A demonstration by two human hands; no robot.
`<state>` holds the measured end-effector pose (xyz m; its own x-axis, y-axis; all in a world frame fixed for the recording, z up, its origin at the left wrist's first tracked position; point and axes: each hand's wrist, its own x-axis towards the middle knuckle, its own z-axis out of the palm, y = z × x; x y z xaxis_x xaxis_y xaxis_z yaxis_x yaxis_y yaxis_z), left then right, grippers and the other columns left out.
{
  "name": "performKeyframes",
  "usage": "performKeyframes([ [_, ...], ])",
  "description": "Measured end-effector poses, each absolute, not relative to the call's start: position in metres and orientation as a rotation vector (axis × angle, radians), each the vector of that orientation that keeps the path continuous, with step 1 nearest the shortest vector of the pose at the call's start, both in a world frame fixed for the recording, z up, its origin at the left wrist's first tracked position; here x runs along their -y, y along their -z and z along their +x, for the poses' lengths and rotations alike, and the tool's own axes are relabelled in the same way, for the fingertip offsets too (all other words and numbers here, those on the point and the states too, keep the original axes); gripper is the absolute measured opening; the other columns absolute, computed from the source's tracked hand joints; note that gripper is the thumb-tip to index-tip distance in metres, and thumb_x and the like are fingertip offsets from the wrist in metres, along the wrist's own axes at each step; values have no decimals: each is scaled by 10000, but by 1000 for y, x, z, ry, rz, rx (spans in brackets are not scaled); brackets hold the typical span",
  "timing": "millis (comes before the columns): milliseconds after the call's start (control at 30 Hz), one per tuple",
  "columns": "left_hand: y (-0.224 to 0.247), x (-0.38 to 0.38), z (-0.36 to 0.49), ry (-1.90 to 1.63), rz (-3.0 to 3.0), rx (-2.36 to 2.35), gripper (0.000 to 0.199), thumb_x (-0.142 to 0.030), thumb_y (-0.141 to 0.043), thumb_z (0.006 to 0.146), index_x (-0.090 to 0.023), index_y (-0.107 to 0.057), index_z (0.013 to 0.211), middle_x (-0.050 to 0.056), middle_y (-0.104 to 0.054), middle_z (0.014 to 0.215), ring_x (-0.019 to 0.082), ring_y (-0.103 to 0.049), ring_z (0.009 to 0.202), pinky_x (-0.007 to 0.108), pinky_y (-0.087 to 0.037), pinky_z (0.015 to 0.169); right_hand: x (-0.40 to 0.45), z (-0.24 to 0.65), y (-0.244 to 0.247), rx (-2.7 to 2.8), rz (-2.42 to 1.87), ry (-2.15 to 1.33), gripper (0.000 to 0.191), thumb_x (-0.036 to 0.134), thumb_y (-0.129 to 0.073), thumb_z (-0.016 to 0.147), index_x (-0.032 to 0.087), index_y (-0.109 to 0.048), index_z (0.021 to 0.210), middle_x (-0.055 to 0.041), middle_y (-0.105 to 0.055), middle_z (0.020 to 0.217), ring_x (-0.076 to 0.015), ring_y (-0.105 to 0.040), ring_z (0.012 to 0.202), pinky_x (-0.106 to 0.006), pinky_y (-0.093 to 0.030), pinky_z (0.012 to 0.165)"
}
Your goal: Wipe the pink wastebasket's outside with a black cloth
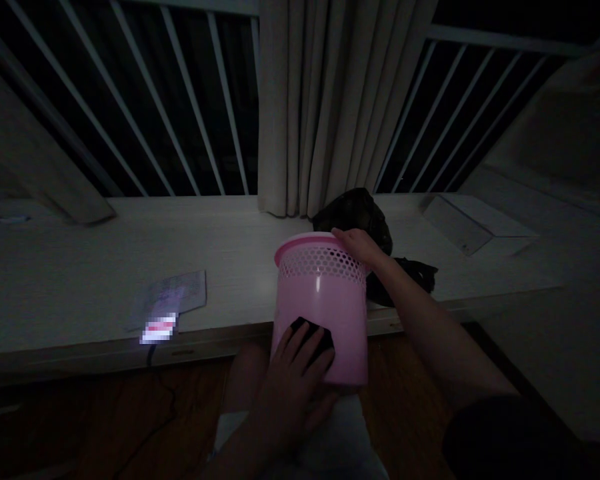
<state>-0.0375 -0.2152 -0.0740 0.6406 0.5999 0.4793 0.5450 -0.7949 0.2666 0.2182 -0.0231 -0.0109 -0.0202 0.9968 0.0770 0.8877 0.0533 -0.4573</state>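
Observation:
A pink bin [330, 300] with a band of honeycomb holes under its rim stands tilted in front of me, at the ledge's front edge. My right hand [357, 245] grips its rim at the upper right. Against the lower front of the bin, my left hand [303, 360] has its fingers spread over a dark patch [321, 347]; whether that patch is a cloth or a marking I cannot tell. A black plastic bag [357, 210] lies behind the bin, and more black plastic [420, 273] is beside it on the right, partly hidden by my right arm.
The pale ledge [230, 233] runs below barred windows and a curtain [300, 107]. A white box [480, 223] sits at the right. At the left are papers [193, 290] and a bright blurred device [159, 328] with a cable [173, 400] hanging down.

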Motion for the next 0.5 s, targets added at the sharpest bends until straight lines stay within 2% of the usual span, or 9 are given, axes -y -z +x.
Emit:
performKeyframes([
  [100, 73, 219, -28, -917, 2736, -896, 414, -353, -635, 823, -201, -597, 1207, 117, -549, 1368, 343, -391, 1338, 583, -382, 1052, 26, 226, 13, 1951, -1921, -385, 702, 608, -221, 946, 133, -661, 676, -83, -655, 705, -191, -619, 693, -251, -373, 600],
  [267, 70, 216, -19, -928, 2726, -878, 324, -257, -617, 824, -199, -614, 1143, 98, -573, 1341, 326, -403, 1329, 581, -380, 1064, 30, 236, 10, 1997, -1907, -327, 614, 503, -229, 983, 143, -689, 795, -116, -708, 883, -209, -647, 875, -246, -402, 718],
  [433, 66, 215, -13, -909, 2710, -879, 316, -210, -584, 819, -190, -612, 1133, 98, -566, 1350, 324, -408, 1323, 589, -371, 1070, 32, 229, -9, 2035, -1903, -224, 414, 388, -343, 972, 160, -682, 903, -76, -711, 926, -177, -628, 842, -238, -392, 711],
  [500, 66, 217, -8, -901, 2719, -869, 316, -202, -570, 825, -192, -613, 1138, 98, -563, 1354, 322, -403, 1327, 593, -359, 1076, 30, 218, -17, 2024, -1924, -173, 380, 392, -384, 957, 161, -685, 938, -79, -712, 938, -181, -625, 841, -243, -385, 690],
])
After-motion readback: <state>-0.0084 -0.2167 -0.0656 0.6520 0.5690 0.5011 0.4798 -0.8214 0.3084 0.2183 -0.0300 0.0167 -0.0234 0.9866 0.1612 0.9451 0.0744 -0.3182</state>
